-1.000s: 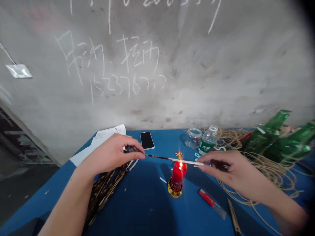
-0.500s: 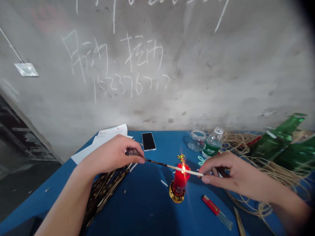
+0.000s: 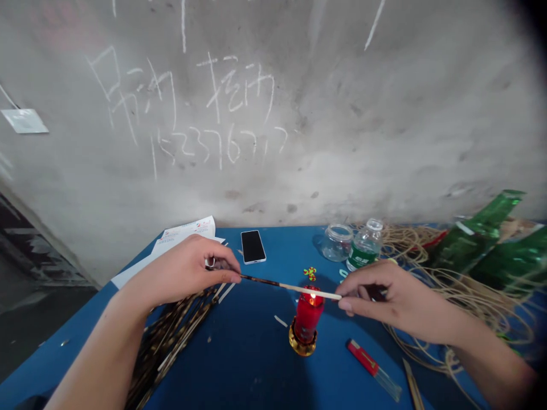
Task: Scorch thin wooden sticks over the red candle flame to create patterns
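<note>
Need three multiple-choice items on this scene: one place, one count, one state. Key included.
1. What stands below the stick held between the left hand and right hand?
A. a lighter
B. a glass jar
C. a red candle

2. How many green glass bottles show at the right?
A. one
B. two
C. four

3. What state is the phone screen in?
A. dark
B. brightly lit
C. hidden, face down

Answers:
1. C, the candle sits directly below the stick's pale end.
2. B, two tilted green bottles show at the right.
3. A, the phone lies face up with a black screen.
</note>
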Demonstrator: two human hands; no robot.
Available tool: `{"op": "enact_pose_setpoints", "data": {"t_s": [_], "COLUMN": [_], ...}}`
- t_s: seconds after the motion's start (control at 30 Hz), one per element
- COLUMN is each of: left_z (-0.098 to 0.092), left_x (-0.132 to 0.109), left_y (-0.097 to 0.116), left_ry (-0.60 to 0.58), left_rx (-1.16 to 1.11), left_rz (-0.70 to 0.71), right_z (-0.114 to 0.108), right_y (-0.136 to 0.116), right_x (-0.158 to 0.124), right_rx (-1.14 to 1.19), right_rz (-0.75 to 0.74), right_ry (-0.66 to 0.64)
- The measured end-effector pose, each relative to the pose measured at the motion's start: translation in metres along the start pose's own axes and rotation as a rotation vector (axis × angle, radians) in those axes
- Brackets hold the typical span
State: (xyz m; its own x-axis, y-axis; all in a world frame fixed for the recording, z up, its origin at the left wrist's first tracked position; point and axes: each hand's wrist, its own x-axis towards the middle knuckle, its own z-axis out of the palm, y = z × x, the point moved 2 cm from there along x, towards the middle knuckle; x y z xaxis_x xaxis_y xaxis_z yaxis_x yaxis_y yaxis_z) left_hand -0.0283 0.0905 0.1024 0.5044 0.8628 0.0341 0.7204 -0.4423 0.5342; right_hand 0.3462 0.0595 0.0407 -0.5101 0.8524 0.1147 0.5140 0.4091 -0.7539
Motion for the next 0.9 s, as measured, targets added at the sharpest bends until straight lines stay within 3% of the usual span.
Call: {"op": "enact_pose_setpoints", "data": {"t_s": [0.9], "left_z": [-0.0048], "left_x": [-0.0015], "left_y": [-0.0025], "left_ry": [0.015], "left_rx": [0.016], "left_rz": [0.009], "right_z": [0.0088], "right_y": [0.0009], "right_x": [0.0037], "right_rx": [0.103], "right_rz": [-0.039], "right_ry": [0.047]}}
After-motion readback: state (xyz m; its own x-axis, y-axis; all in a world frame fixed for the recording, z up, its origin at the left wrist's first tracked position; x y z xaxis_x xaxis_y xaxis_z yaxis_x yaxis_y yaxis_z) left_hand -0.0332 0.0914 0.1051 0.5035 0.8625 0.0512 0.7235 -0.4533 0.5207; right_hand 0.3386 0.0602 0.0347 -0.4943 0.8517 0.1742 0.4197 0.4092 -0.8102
